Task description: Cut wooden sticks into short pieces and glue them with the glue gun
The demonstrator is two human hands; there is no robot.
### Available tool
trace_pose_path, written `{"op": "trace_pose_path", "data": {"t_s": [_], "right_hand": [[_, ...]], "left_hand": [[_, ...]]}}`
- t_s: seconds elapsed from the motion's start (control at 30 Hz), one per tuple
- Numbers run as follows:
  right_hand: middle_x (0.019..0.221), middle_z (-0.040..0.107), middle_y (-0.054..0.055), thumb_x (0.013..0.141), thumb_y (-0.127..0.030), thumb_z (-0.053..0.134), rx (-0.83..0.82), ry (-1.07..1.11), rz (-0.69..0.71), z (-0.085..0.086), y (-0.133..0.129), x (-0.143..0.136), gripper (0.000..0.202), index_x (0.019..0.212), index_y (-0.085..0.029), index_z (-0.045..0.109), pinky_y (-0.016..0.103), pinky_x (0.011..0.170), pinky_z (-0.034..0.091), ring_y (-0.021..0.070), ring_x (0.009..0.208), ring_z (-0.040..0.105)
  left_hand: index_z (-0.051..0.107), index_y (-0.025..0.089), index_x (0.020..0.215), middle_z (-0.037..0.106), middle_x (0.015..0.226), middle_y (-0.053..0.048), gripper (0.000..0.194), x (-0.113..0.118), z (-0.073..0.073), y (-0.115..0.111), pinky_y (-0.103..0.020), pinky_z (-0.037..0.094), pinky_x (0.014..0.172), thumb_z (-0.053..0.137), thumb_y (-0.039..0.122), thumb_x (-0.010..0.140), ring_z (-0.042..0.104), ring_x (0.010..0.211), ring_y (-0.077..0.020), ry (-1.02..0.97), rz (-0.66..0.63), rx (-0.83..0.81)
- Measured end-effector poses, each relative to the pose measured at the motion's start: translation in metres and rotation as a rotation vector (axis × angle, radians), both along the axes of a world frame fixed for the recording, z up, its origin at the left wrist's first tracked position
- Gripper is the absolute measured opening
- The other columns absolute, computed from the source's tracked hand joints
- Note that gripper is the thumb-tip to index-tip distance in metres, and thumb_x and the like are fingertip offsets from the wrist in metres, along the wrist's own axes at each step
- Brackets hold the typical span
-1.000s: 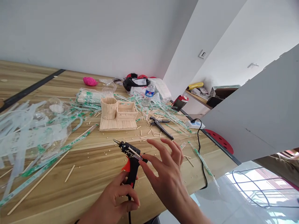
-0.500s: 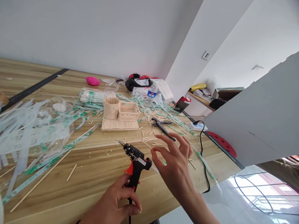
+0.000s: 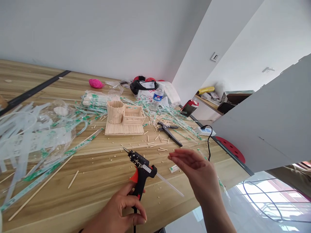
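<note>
My left hand [image 3: 128, 205] is wrapped round the handle of a black glue gun [image 3: 142, 165] with an orange trigger; its nozzle points up and left, and a clear glue stick [image 3: 170, 184] sticks out of its back. To the right, my right hand [image 3: 193, 165] hovers over the table with thumb and fingertips together; whatever they pinch, if anything, is too small to make out. Beyond the gun stands a model of wooden sticks [image 3: 124, 129], with a round tower [image 3: 115, 112] and a square railed box [image 3: 133, 115] on a flat base.
Black cutters [image 3: 170, 133] lie among short stick pieces right of the model. Behind are a water bottle [image 3: 157, 97] and wrapped sticks [image 3: 96, 99]. Plastic wrappers [image 3: 36, 142] cover the left. A power strip [image 3: 206, 131] sits at the right edge, with a black cable.
My right hand has moved right and slightly down, away from the glue gun, and its fingers have drawn together. The small stick near its fingertips no longer shows there. My left hand has barely moved.
</note>
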State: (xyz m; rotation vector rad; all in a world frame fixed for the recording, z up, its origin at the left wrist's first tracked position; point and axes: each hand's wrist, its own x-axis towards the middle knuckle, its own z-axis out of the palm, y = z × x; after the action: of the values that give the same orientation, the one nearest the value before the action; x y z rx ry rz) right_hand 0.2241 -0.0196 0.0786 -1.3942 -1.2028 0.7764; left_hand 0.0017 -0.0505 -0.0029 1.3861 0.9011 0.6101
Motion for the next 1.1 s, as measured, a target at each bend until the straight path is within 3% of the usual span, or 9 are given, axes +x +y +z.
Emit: {"op": "trace_pose_path", "data": {"t_s": [0.07,0.17,0.47,0.67,0.8,0.87,0.93,1.0,1.1], "right_hand": [[0.077,0.077,0.003,0.064,-0.026,0.080,-0.061,0.194,0.020,0.002,-0.009,-0.010,0.019,0.080,-0.023,0.069,0.039,0.079,0.060,0.0233,0.078,0.074],[0.071,0.075,-0.001,0.061,-0.023,0.082,-0.130,0.302,0.038,0.004,-0.015,-0.019,0.020,0.075,-0.023,0.068,0.030,0.075,0.059,0.0181,0.073,0.073],[0.062,0.068,-0.002,0.058,-0.027,0.085,-0.187,0.322,0.174,-0.010,-0.014,-0.014,0.025,0.064,-0.021,0.061,0.028,0.060,0.054,0.0150,0.058,0.065],[0.045,0.049,-0.008,0.075,-0.048,0.070,-0.172,0.279,0.104,-0.020,-0.015,-0.012,0.031,0.070,-0.018,0.066,0.020,0.039,0.031,0.0037,0.034,0.035],[0.032,0.032,-0.012,0.073,-0.053,0.071,-0.221,0.405,0.038,-0.023,-0.017,-0.007,0.034,0.073,-0.019,0.067,0.018,0.031,0.017,0.0027,0.029,0.021],[0.027,0.027,-0.014,0.072,-0.050,0.073,-0.237,0.427,0.024,-0.022,-0.017,-0.005,0.031,0.076,-0.020,0.066,0.017,0.029,0.018,0.0047,0.028,0.024],[0.030,0.040,-0.011,0.071,-0.043,0.076,-0.214,0.420,0.025,-0.021,-0.015,-0.001,0.027,0.084,-0.022,0.066,0.016,0.033,0.032,0.0078,0.032,0.042],[0.048,0.063,-0.006,0.066,-0.032,0.082,-0.133,0.392,0.019,-0.022,-0.013,0.002,0.030,0.091,-0.023,0.066,0.020,0.052,0.051,0.0139,0.057,0.065],[0.076,0.077,0.001,0.060,-0.023,0.085,-0.014,0.356,-0.067,-0.025,-0.012,0.008,0.033,0.089,-0.024,0.068,0.031,0.081,0.055,0.0220,0.095,0.070]], "left_hand": [[0.079,0.025,0.069,0.060,0.124,-0.007,0.010,0.000,-0.003,-0.001,-0.039,0.039,0.102,0.081,0.034,0.067,0.052,0.116,-0.0298,-0.009,0.007,0.001],[0.079,0.025,0.069,0.060,0.123,-0.008,0.009,0.001,-0.002,-0.001,-0.040,0.039,0.102,0.081,0.033,0.066,0.052,0.116,-0.0304,-0.020,0.002,-0.023],[0.079,0.026,0.068,0.059,0.123,-0.007,0.007,0.001,0.005,0.000,-0.039,0.038,0.103,0.081,0.032,0.067,0.052,0.117,-0.0296,-0.060,0.004,-0.051],[0.079,0.025,0.069,0.060,0.121,-0.006,0.005,0.001,0.002,-0.001,-0.038,0.039,0.101,0.081,0.029,0.067,0.051,0.117,-0.0297,-0.038,0.011,-0.020],[0.079,0.025,0.067,0.061,0.120,-0.007,0.008,0.002,0.006,0.000,-0.039,0.041,0.100,0.081,0.032,0.066,0.051,0.115,-0.0310,-0.030,0.008,-0.044],[0.079,0.025,0.067,0.061,0.119,-0.007,0.009,0.001,0.008,0.000,-0.038,0.040,0.100,0.080,0.034,0.066,0.051,0.115,-0.0311,-0.021,0.002,-0.041],[0.079,0.026,0.067,0.062,0.118,-0.007,0.010,0.001,0.008,0.001,-0.037,0.040,0.099,0.080,0.035,0.067,0.052,0.114,-0.0303,-0.017,-0.005,-0.013],[0.079,0.026,0.068,0.061,0.118,-0.006,0.009,0.000,0.006,0.001,-0.036,0.040,0.099,0.079,0.035,0.068,0.053,0.113,-0.0293,-0.014,-0.011,0.013],[0.079,0.026,0.068,0.062,0.117,-0.006,0.008,0.000,0.004,0.001,-0.036,0.039,0.100,0.080,0.034,0.068,0.053,0.113,-0.0289,-0.003,-0.009,0.028]]}}
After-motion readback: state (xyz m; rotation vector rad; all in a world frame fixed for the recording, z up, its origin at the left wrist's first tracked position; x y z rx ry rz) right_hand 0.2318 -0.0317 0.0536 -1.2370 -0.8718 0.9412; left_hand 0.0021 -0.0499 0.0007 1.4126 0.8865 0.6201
